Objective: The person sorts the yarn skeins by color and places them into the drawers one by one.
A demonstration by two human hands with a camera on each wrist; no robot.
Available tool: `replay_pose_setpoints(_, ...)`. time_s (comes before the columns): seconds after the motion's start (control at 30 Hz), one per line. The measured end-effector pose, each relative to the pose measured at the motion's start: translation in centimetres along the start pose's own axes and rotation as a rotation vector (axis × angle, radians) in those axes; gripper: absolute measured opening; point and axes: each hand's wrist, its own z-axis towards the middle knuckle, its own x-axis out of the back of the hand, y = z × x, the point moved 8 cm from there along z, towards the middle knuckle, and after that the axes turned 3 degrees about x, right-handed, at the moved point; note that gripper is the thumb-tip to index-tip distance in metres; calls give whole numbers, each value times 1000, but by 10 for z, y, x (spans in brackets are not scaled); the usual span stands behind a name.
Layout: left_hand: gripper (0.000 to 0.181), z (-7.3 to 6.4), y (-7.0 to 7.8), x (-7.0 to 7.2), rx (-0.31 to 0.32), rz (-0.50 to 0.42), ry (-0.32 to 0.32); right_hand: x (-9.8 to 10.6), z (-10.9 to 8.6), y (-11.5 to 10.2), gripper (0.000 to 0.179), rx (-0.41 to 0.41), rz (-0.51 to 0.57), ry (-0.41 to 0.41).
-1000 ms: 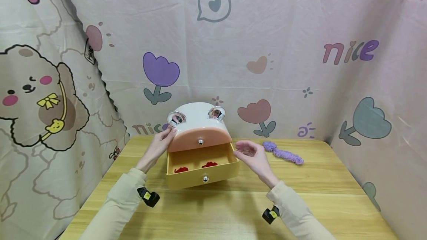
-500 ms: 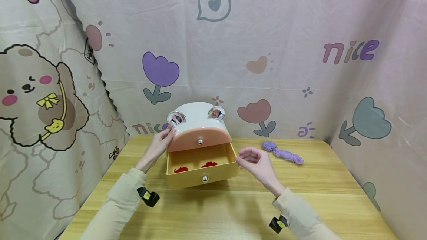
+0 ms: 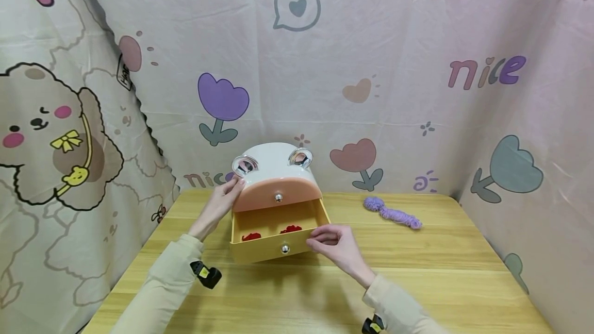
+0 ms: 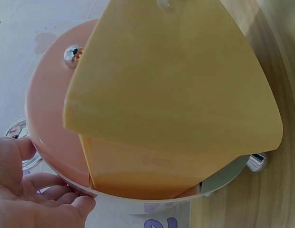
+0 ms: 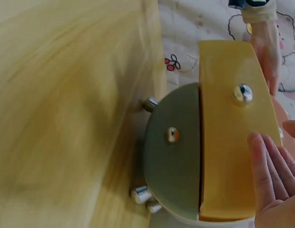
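- The yellow drawer (image 3: pixel 278 244) is the lower tier of a small rounded storage box (image 3: pixel 274 161) and is pulled out toward the person; its smooth plastic front is flat and rectangular with a round silver knob (image 3: pixel 285 248) at its centre.
- Two small red items (image 3: pixel 271 233) lie on the floor of the drawer, near its front wall; what they are cannot be told.
- The right hand (image 3: pixel 336 246) rests on the right end of the drawer front, its fingers straight and lying flat against the face, gripping nothing; the right wrist view shows the fingertips (image 5: pixel 269 166) laid on the yellow panel.
- Above it, the pink drawer (image 3: pixel 277 195) is closed; its front is a glossy half-round with its own silver knob.
- The left hand (image 3: pixel 220 205) touches the left side of the box where the white shell meets the pink front, fingers relaxed and lightly bent against the curve.
- The white shell is domed and carries two shiny silver ear-shaped pieces (image 3: pixel 245 165) on top.
- The box stands toward the back of a light wooden table (image 3: pixel 441 272), just in front of a printed fabric backdrop (image 3: pixel 371 40).
- A fuzzy purple yarn piece (image 3: pixel 392 213) lies well apart to the right, near the back edge.
- Bare tabletop lies in front of the drawer and on both sides of the box.
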Motion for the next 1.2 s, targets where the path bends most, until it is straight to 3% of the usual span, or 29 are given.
replay_pose_setpoints(0.53, 68, 2, -2, 1, 3, -19, 2, -36, -5, 13, 29, -15, 3, -17)
replay_pose_setpoints(0.9, 68, 1, 1, 0, -3, -12, 4, -48, -5, 10, 28, 36, 49, -16)
replay_pose_setpoints(1.2, 68, 0, 1, 0, 3, -10, 7, -53, -6, 10, 25, 95, 5, 1)
